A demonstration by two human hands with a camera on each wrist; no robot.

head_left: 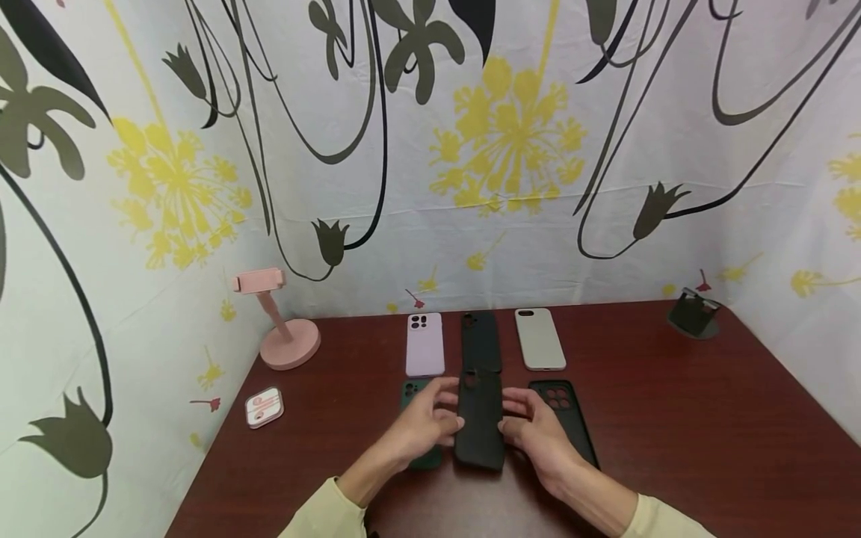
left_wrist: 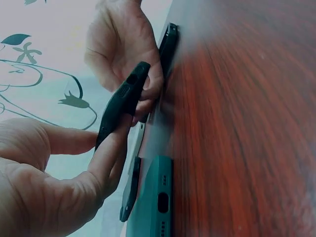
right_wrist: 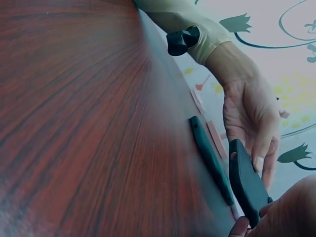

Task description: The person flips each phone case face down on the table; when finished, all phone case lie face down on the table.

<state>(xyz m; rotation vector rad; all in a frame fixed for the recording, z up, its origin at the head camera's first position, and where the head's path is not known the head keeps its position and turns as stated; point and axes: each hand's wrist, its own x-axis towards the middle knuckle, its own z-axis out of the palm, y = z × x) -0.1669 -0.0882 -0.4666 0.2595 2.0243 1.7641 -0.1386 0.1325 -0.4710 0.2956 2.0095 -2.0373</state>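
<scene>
Surface: dark red-brown wood-grain table (head_left: pixel 673 418), smooth, set into a corner. Walls: pale sheeting printed with yellow dandelion heads and black-green stems and tulip shapes.

Item in hand: black phone case (head_left: pixel 480 418), matte, rectangular with rounded corners, camera cut-out at its far end. It sits mid-table, lifted off the surface between both hands. Left hand (head_left: pixel 425 422) pinches its left edge, thumb and fingertips curled against the rim; right hand (head_left: pixel 538 437) pinches the right edge likewise. Both sleeves pale yellow.

Beneath and beside: dark green case (left_wrist: pixel 155 202) flat under the left hand, port holes in its end; another black case (head_left: pixel 568 418) flat under the right hand, with multiple lens holes.

Far row: lilac case (head_left: pixel 425 345), second black case (head_left: pixel 480 340), grey-beige case (head_left: pixel 539 338), all flat.

Left: pink phone stand (head_left: pixel 282 329) with round base; small white box (head_left: pixel 264 407), possibly earphones. Far right corner: dark stand (head_left: pixel 693 314).
</scene>
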